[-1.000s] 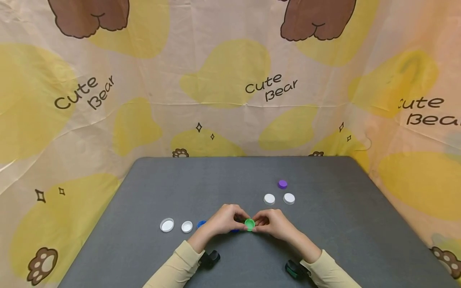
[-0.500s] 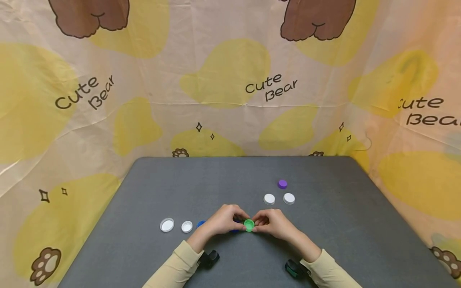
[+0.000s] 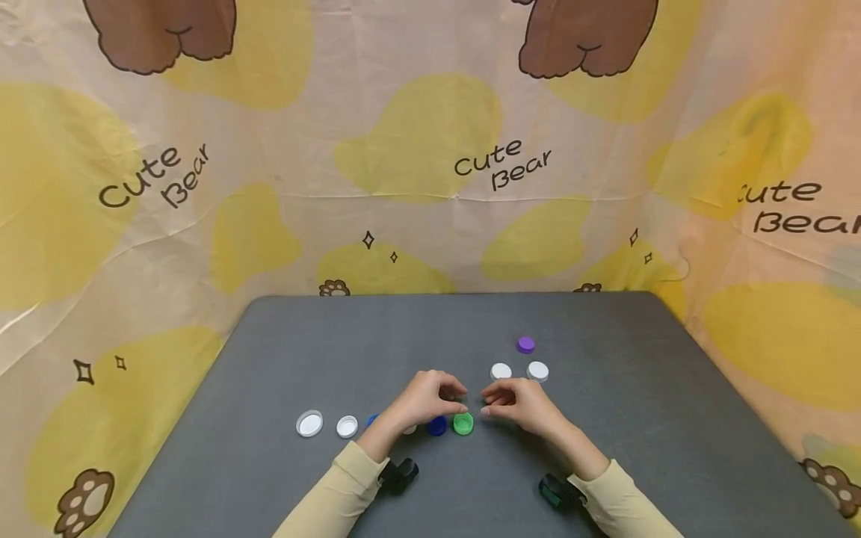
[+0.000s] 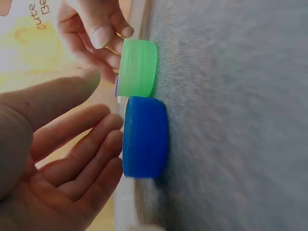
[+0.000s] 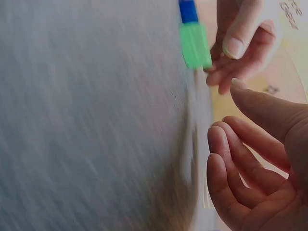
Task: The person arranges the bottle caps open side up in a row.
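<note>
A green bottle cap (image 3: 463, 424) lies on the grey table beside a dark blue bottle cap (image 3: 437, 426), at the right end of a row. Above these two caps hovers my left hand (image 3: 425, 397), thumb and fingers parted with nothing between them. My right hand (image 3: 521, 404) is raised just right of the green cap, its fingers loosely bent and holding nothing. In the left wrist view the green cap (image 4: 138, 68) and the blue cap (image 4: 145, 137) stand side by side, almost touching. The right wrist view has the green cap (image 5: 196, 45) beyond the bare fingertips.
Leftward the row goes on with a large white cap (image 3: 309, 424), a smaller white cap (image 3: 347, 427) and a blue cap (image 3: 373, 421), partly behind my left arm. Farther back are a purple cap (image 3: 526, 345) and two white caps (image 3: 501, 371). A printed curtain hangs behind the table (image 3: 377, 336).
Both hands have let go of the green cap and lifted away, the right one drawing off to the right. The cap now rests on the table beside the dark blue one.
</note>
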Available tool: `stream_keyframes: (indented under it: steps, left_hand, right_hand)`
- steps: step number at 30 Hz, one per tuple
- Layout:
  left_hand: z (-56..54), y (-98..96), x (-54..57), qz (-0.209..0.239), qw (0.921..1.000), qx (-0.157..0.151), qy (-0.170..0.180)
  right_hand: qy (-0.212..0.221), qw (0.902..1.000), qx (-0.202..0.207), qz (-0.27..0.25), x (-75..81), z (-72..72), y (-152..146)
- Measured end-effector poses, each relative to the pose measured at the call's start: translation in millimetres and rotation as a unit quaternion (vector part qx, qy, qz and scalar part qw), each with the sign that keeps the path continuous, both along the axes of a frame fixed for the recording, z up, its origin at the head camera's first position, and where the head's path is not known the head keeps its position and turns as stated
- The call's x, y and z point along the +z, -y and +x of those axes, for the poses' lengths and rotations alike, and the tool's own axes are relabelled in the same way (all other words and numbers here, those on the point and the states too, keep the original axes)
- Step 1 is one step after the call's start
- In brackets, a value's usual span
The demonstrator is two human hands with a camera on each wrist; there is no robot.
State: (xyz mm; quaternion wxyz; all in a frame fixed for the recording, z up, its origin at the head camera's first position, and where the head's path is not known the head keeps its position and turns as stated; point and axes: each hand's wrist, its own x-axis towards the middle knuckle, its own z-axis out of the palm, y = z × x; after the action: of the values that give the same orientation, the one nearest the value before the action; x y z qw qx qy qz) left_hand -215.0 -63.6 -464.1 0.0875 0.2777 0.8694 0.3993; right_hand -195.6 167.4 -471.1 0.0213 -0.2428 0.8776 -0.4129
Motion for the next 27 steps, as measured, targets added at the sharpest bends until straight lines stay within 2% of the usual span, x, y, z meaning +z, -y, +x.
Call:
stream_keyframes:
  steps: [5,11,18,27]
  left_hand:
    - [-9.9,-12.0,1.6,0.02,0.9992,0.033,-0.006]
    - [-22.6,-29.1,6.2,0.023,0.9989,0.037,-0.015]
    - [-38.8,-43.6,9.1,-0.003,0.9991,0.036,-0.023]
    - [-54.8,-59.1,9.4,-0.02,0.9988,0.044,-0.008]
  right_hand:
    - [0.005,0.9986,-0.052,0.0,3.3,-9.5,-15]
    - [0.013,0.9943,-0.106,0.0,7.0,-16.8,-27]
    - [0.017,0.9914,-0.13,-0.003,7.4,-25.2,-31]
    - [0.02,0.9885,-0.15,-0.001,2.9,-33.3,-34]
